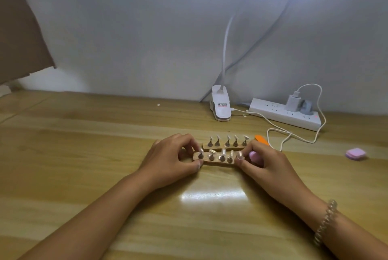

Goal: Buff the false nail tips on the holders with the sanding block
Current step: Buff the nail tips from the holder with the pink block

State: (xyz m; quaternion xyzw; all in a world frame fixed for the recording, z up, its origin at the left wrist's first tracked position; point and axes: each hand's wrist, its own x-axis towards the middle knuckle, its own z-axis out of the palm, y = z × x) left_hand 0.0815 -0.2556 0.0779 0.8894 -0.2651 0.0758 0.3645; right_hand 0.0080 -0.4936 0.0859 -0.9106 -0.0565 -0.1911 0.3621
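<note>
One wooden table (84,155) is bearing everything. One clip lamp (220,106) is standing at the back edge, and one white power strip (283,116) is lying just beside it, carrying one charger (292,102). Two hands are meeting at mid-table. The left hand (168,155) is pinching the leftmost peg of the near holder (216,162) between thumb and forefinger. The right hand (268,161) is curling its fingers round one lilac sanding block (255,156), thumb and forefinger pinching at the rightmost peg. The far holder (222,149) is lying just behind; each wooden strip is carrying five pegs. Five clear, glossy nail tips (223,151) are sitting tilted on the near row. One orange file (261,139) is showing behind the right hand. One pink block (355,153) is lying well apart to the right.
</note>
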